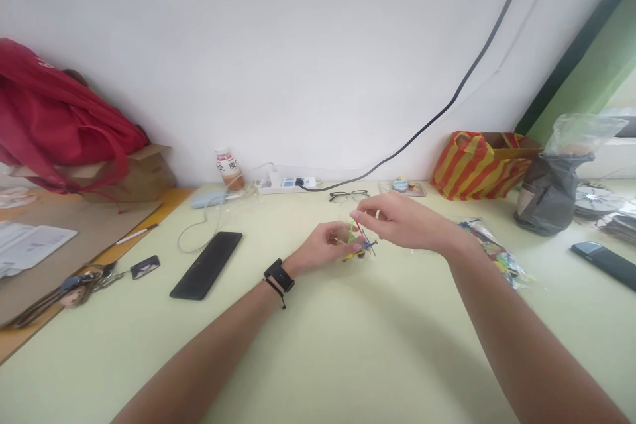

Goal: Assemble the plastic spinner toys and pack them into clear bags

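A small model of thin coloured plastic rods and blue connectors point(368, 247) is held just above the table, near the middle of the view. My left hand point(318, 246), with a black watch on the wrist, grips it from the left with fingers and thumb closed. From the upper right, my right hand point(410, 220) pinches the top end of a red rod point(358, 226) that slants up from the model. A bright green rod point(352, 233) stands beside the red one. Fingers hide part of the model's left side and its yellow base.
To the right lies a clear bag of coloured plastic pieces point(497, 255). Glasses point(348, 196), a power strip point(288, 187) and a drink bottle point(229, 171) line the wall. A black phone-like slab point(206, 266) and keys point(92, 281) lie left; a striped bag point(479, 165) stands right.
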### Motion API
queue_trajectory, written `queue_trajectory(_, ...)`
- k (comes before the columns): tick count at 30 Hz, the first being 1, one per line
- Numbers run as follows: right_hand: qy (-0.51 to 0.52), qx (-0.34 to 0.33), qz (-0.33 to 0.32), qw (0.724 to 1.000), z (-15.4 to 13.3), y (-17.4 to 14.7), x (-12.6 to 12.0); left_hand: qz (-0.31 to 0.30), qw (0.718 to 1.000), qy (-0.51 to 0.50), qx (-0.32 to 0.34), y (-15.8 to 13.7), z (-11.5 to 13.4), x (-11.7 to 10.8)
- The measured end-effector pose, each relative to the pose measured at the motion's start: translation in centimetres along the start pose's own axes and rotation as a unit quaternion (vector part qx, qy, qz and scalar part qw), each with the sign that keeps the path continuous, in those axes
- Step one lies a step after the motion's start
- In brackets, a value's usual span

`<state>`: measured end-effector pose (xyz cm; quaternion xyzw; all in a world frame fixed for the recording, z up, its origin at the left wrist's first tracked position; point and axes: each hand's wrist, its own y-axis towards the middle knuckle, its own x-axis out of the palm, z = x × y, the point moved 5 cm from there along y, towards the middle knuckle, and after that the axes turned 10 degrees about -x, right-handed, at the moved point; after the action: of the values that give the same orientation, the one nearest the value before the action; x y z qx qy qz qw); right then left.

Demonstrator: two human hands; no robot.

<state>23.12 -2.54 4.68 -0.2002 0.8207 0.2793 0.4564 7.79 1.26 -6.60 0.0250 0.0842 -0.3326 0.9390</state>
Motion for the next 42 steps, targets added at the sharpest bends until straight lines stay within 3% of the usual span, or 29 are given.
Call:
queue_trajectory(4,0.021,0.023,-0.012,0.999,0.8,-0.3,-0.1,0.003,0.999,0.032,0.002,0.0,0.1,0.0)
queue_trajectory(10,0.043,0.051,-0.113,0.991,2.0,-0.5,1.3,-0.029,0.999,0.033,0.01,0.1,0.3,0.3)
queue_trajectory(17,0.002,0.064,-0.037,0.997,1.9,-0.3,0.0,-0.036,0.999,0.013,0.002,-0.1,0.5,0.1)
queue_trajectory(25,0.036,0.073,-0.106,0.991,1.4,-0.4,1.4,-0.028,0.999,0.039,0.013,0.0,0.7,-0.1)
queue_trajectory(31,-0.038,0.06,0.018,0.997,1.2,-0.2,-0.4,-0.014,0.998,0.053,0.004,0.1,0.4,-0.3)
queue_trajectory(38,-0.094,0.057,0.16,0.981,0.4,-0.6,-2.7,-0.012,0.999,0.039,0.005,0.4,-0.4,-0.8)
queue_trajectory(42,-0.05,0.065,0.172,0.982,0.4,-0.6,-2.9,-0.018,0.998,0.056,0.005,0.4,-0.4,-0.8)
